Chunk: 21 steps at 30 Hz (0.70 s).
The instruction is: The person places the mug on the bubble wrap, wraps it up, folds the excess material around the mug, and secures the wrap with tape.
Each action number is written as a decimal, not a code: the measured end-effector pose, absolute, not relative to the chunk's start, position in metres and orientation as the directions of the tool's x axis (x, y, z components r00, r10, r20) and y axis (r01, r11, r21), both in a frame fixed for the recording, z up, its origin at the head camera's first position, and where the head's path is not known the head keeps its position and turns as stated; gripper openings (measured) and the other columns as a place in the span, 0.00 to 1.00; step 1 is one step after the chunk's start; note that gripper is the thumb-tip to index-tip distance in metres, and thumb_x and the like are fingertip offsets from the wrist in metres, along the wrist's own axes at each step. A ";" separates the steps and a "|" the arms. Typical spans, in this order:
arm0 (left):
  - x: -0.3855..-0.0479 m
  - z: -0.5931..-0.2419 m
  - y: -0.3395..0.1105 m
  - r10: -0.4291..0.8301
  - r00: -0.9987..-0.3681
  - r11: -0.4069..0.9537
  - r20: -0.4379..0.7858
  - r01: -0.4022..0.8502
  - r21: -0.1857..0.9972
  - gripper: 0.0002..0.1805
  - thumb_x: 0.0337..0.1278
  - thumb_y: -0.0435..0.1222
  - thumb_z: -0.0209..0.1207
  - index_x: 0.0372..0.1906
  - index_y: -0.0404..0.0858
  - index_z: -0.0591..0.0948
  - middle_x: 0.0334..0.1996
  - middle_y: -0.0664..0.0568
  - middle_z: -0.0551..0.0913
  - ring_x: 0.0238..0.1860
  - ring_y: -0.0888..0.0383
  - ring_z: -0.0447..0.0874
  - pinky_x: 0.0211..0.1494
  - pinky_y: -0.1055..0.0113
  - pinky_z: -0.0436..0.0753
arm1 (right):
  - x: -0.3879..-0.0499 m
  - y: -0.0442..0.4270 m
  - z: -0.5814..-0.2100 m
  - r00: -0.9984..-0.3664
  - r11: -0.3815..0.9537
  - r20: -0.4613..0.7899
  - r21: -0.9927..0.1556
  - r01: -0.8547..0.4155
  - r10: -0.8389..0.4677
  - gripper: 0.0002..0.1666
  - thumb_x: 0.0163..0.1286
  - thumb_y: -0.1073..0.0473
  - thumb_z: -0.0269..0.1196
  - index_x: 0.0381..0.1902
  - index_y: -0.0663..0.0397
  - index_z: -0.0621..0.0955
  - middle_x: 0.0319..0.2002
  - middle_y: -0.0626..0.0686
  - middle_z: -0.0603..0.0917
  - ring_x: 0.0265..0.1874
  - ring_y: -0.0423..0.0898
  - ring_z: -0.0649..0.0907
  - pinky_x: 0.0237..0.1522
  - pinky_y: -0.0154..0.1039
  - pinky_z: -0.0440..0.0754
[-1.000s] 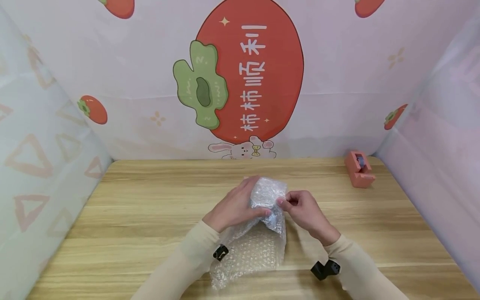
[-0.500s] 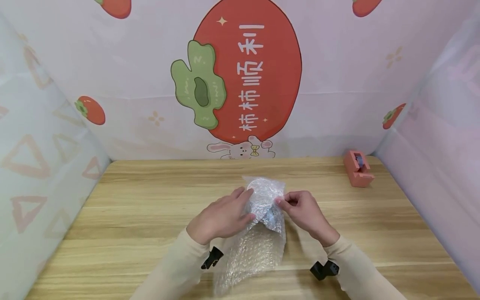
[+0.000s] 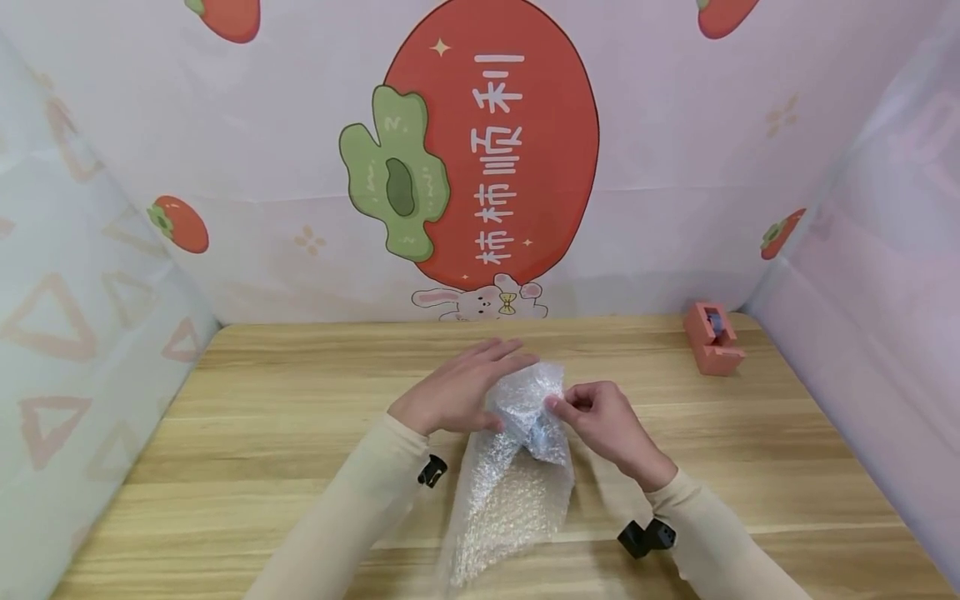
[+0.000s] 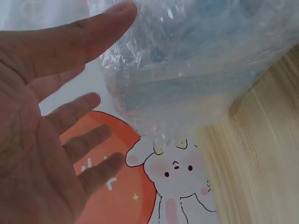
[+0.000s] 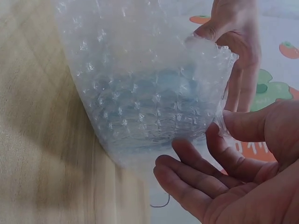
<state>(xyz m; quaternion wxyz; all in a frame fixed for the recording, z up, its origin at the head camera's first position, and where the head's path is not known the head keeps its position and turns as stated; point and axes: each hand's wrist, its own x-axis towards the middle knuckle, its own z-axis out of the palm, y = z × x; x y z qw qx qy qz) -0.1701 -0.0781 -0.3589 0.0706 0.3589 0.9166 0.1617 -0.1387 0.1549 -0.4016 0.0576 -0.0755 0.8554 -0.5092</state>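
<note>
A sheet of clear bubble wrap (image 3: 510, 500) is folded over a bluish object (image 3: 538, 433) at the middle of the table; the wrap blurs what the object is. My right hand (image 3: 611, 425) pinches the wrap's right edge between thumb and forefinger. In the right wrist view, the other fingers (image 5: 187, 179) are loosely bent below that edge. On the opposite side is my left hand (image 3: 461, 387), its fingers spread and extended over the top of the bundle. Its thumb (image 4: 112, 23) lies against or just in front of the wrap in the left wrist view; contact is unclear.
A pink tape dispenser (image 3: 714, 340) stands at the table's back right corner. The wooden table (image 3: 285, 400) ends at a printed cloth backdrop (image 3: 285, 250), with cloth also hanging at both sides. A loose tail of wrap extends toward the near edge.
My left hand first draws back left from the wrap, then moves up over the bundle's top with fingers spread. My right hand keeps its pinch at the edge. The wrap's near tail shifts slightly right.
</note>
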 end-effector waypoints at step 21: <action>-0.178 -0.351 -0.095 0.752 -0.650 0.594 -0.110 0.594 0.542 0.39 0.58 0.35 0.71 0.75 0.45 0.70 0.75 0.41 0.63 0.77 0.45 0.58 0.75 0.50 0.64 | -0.155 0.152 -0.410 -0.963 0.446 0.013 -0.885 -0.136 -0.268 0.05 0.70 0.67 0.65 0.34 0.64 0.84 0.29 0.51 0.84 0.29 0.44 0.80 0.30 0.34 0.78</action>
